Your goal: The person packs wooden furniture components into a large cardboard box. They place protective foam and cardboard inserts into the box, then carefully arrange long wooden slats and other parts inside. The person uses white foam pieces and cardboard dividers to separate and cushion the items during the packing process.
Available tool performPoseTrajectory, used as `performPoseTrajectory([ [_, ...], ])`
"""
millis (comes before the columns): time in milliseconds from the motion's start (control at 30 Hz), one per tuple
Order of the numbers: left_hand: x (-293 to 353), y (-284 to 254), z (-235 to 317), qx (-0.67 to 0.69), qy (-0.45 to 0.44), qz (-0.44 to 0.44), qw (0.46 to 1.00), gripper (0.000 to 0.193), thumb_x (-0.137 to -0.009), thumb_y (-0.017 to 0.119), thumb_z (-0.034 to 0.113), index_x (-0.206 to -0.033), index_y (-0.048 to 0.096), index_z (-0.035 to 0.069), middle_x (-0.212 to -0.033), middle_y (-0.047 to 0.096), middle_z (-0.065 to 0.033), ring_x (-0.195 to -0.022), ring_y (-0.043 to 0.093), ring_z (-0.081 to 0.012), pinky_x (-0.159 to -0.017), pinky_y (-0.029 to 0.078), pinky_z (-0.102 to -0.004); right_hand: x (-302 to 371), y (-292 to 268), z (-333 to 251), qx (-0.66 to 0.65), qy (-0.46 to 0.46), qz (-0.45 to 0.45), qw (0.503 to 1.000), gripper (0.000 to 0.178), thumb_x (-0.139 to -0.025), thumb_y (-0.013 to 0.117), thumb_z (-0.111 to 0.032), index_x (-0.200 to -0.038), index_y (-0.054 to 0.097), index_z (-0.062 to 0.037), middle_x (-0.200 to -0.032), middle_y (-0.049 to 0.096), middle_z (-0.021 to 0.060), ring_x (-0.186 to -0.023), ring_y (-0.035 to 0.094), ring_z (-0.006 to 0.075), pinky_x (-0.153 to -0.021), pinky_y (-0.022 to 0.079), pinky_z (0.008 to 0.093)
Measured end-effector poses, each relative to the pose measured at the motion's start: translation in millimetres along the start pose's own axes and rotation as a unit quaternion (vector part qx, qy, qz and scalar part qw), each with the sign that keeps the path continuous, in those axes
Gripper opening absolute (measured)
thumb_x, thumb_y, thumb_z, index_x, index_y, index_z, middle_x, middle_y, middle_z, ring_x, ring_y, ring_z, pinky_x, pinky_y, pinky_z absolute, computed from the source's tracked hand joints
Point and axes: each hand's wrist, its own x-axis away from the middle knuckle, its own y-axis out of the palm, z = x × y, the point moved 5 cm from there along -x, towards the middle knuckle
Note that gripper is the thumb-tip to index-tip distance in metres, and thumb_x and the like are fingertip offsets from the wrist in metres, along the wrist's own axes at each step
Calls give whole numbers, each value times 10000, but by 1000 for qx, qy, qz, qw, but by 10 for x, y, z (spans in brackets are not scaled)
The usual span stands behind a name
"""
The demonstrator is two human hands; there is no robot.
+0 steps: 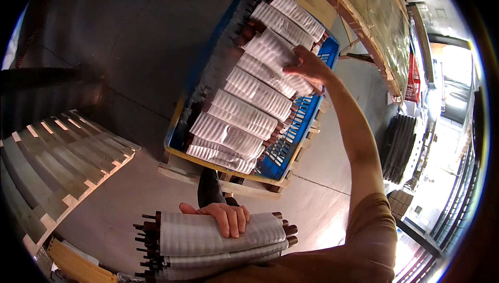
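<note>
Below blue slatted plastic crate (269,168), clamping white-wrapped, brown-ended rolls (208,249) with left hand (226,217); inside, spreading right hand (311,66) open over matching roll (265,45). Best gripped mid-length.

The crate (285,148) rests on a pallet (244,189) on the floor (322,179). In it, rolls (252,90) lie side by side from its near edge to its far edge, their ends toward its left and right edges. The right hand (306,68) is on the rolls near the right edge, in the far half. Before the near edge, the left hand (228,218) lies on a bundle (195,239). Left of the near left corner is another pallet (67,163); right of the far right corner, a framed panel (366,12).
</note>
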Motion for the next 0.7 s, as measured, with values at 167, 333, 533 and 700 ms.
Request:
performPoseTrajectory([
  [167, -2, 5, -59, 5, 10, -19, 1000, 979, -795, 96, 798, -954, 654, 9, -987, 642, -163, -944, 541, -257, -847, 301, -397, -165, 604, -50, 27, -17, -69, 997, 795, -708, 774, -323, -1316, 352, -34, -1292, 438, 191, -1234, 395, 284, -1025, 329, 370],
  [333, 65, 47, -32, -22, 11, -62, 998, 1026, -765, 114, 828, -1098, 596, -14, -1074, 609, -186, -987, 524, -259, -880, 310, -398, -247, 565, 28, -34, -4, -71, 997, 901, -612, 815, -310, -1310, 296, -76, -1136, 542, 206, -1083, 518, 321, -927, 401, 378],
  [533, 50, 174, -132, 41, -56, 96, 993, 1044, -735, 315, 837, -1447, 167, 89, -1020, 578, -204, -820, 571, -273, -784, 325, -380, 78, 587, -229, 35, -35, 22, 999, 634, -595, 759, -256, -1099, 503, 30, -1012, 591, 228, -998, 565, 352, -871, 437, 388],
  [700, 95, 144, -180, 46, -43, 119, 991, 1272, -598, 461, 878, -1428, -226, 200, -1338, 263, -180, -817, 570, -290, -770, 350, -395, 1357, 375, -1170, 51, -34, 29, 998, 514, -673, 735, -265, -1034, 514, 27, -991, 560, 240, -932, 569, 390, -803, 467, 444],
])
